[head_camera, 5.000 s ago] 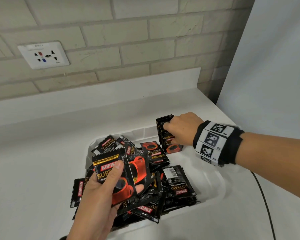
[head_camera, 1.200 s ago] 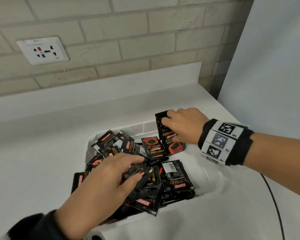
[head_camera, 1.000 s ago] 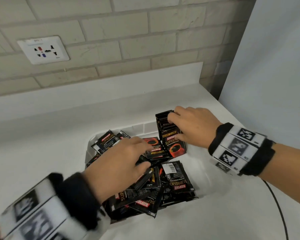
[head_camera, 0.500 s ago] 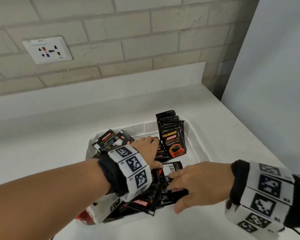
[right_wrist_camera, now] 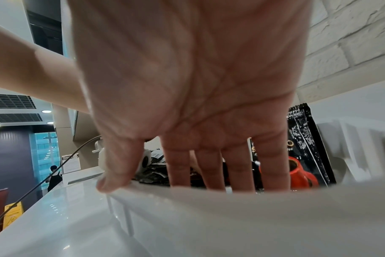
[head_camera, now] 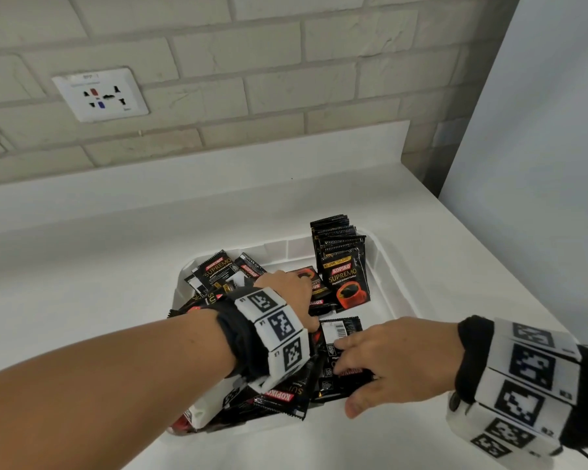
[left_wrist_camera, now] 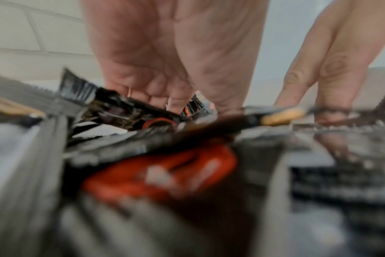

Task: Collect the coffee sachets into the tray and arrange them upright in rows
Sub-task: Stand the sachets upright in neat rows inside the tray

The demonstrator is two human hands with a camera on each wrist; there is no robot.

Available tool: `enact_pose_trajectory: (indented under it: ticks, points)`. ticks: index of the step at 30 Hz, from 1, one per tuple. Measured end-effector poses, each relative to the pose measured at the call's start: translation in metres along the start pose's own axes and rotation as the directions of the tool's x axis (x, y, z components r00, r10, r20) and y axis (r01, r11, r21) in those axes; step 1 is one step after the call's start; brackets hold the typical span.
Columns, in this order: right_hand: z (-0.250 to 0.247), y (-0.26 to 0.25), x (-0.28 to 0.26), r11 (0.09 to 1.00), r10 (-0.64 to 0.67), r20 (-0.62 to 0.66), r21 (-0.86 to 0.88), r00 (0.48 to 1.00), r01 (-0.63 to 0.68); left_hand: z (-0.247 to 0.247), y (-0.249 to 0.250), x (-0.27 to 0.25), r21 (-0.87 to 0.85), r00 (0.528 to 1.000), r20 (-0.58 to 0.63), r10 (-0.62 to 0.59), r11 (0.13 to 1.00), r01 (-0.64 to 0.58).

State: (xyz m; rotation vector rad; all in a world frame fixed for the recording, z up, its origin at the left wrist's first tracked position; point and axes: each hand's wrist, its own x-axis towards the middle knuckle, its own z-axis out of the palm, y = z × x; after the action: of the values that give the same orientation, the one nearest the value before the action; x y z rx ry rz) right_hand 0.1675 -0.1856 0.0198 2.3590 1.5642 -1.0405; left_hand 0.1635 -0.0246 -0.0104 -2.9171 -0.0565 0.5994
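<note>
- Fingers of the right hand are straight and a bit spread, reaching over the near rim of the white plastic tray onto a flat black foil sachet with a barcode label. Thumb sits outside on the rim. Nothing's pinched yet as far as I can see.
- Risk there, I'd say: pressing flat on slick foil just slides the sachet around, and a grab from on top could drag two or three up at once.
- Left hand is further in, fingers curled down into the loose heap of black-and-red coffee sachets. Can't tell if it actually has one, the wrist view is too blurry.
- Some of the heap hangs over the tray's near left edge, so digging through it could knock a few onto the white countertop.
- Far right corner: the upright row of black sachets with a red cup print leans on the back wall with nothing propping its front. My guess is a bump from either wrist tips it over domino-style.
</note>
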Motion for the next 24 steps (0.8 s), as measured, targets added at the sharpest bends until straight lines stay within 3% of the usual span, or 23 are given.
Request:
enact_pose_trajectory:
  ticks: [5,12,18,24]
  points:
    - [0.0,0.0,0.0,1.0,0.002,0.001,0.003,1.0,-0.002,-0.003,0.008,-0.004,0.073,0.997,-0.078,-0.003,0.997,0.009]
    - [-0.003,0.002,0.0,0.999,-0.007,-0.036,0.036,0.999,0.009,-0.001,0.011,0.001,0.121,0.997,-0.05,-0.063,0.99,0.069]
    - [-0.03,0.021,0.005,0.993,0.087,-0.219,0.102,0.972,-0.065,-0.003,0.01,0.002,0.116,0.994,-0.023,-0.108,0.987,0.11]
    - [-0.041,0.038,0.03,0.983,0.182,-0.052,0.011,0.982,-0.182,-0.009,0.012,-0.003,0.189,0.994,0.007,-0.108,0.976,0.105]
